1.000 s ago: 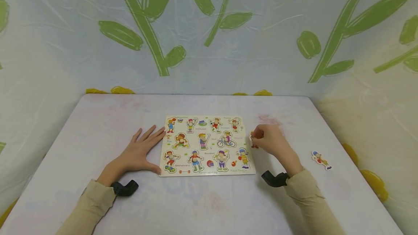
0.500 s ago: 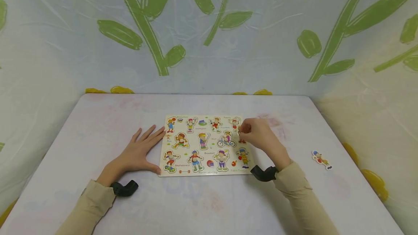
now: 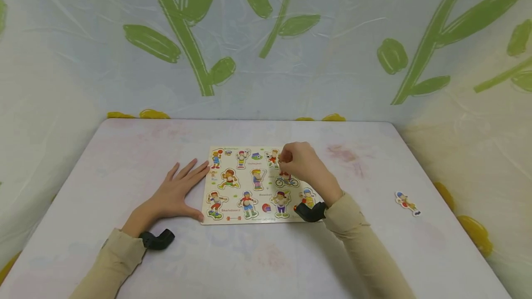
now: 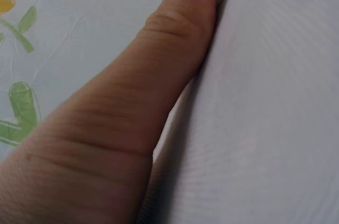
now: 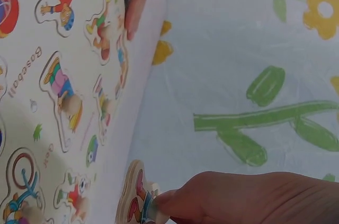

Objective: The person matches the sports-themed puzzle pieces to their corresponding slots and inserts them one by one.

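My left hand (image 3: 172, 197) lies spread at the left side of a wooden knob puzzle board (image 3: 246, 180). Its fingertips and thumb meet the edge; the left wrist view shows the thumb (image 4: 175, 33) against it. Over the board's upper right part, my right hand (image 3: 307, 165) pinches a puzzle piece (image 5: 136, 195) between thumb and fingers. In the right wrist view this piece is held upright above the board, its far side hidden by the fingers. Sports figures fill the board, among them a cyclist (image 3: 287, 182), a golfer (image 3: 257, 180) and a baseball player (image 3: 281, 204).
One loose puzzle piece, a figure in a blue cap (image 3: 408, 204), lies on the table (image 3: 266, 262) to the right. A black wrist camera (image 3: 157, 240) sits on the left wrist and another (image 3: 309, 212) on the right. Behind the table hangs a flowered sheet (image 3: 332, 73).
My right hand has carried the pinched piece leftward from beside the board's right edge to above its upper right part. The left hand has stayed in place.
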Tool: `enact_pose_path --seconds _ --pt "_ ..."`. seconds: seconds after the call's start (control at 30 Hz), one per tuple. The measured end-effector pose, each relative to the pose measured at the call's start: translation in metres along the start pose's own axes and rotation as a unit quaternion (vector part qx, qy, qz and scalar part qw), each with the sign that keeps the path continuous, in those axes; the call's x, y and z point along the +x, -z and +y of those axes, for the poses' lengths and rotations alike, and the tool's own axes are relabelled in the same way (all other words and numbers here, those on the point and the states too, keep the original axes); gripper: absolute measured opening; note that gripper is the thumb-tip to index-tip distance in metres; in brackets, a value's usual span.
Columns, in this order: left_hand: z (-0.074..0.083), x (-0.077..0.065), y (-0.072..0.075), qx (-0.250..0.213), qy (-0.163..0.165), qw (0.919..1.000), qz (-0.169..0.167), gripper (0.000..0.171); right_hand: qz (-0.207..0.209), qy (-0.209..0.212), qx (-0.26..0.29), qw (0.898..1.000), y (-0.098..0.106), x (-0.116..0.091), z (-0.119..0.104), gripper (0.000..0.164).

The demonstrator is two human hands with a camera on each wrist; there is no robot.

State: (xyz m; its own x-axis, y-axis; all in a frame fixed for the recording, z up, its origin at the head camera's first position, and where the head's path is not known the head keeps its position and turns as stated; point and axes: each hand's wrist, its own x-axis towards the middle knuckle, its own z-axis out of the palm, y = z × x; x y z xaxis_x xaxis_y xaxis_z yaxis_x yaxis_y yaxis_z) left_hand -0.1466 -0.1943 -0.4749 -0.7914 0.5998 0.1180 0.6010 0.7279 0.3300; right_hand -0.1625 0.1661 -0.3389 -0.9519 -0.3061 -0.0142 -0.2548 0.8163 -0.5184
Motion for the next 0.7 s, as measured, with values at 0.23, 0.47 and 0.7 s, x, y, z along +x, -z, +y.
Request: enact_pose_path --seconds 0.23,0.47,0.7 --pt "0.000 0.000 0.000 0.002 0.003 1.0000 -0.001 0.134 -0.017 0.004 0.000 1.000 -0.008 0.014 -0.022 0.003" --pt "-0.002 0.000 0.000 0.006 0.005 1.0000 -0.004 0.133 -0.038 0.013 0.007 0.999 -0.017 0.029 -0.040 0.004" --pt "-0.003 0.001 0.000 0.006 0.006 0.9999 -0.010 0.134 -0.039 0.019 0.011 0.999 -0.029 0.046 -0.057 0.002"
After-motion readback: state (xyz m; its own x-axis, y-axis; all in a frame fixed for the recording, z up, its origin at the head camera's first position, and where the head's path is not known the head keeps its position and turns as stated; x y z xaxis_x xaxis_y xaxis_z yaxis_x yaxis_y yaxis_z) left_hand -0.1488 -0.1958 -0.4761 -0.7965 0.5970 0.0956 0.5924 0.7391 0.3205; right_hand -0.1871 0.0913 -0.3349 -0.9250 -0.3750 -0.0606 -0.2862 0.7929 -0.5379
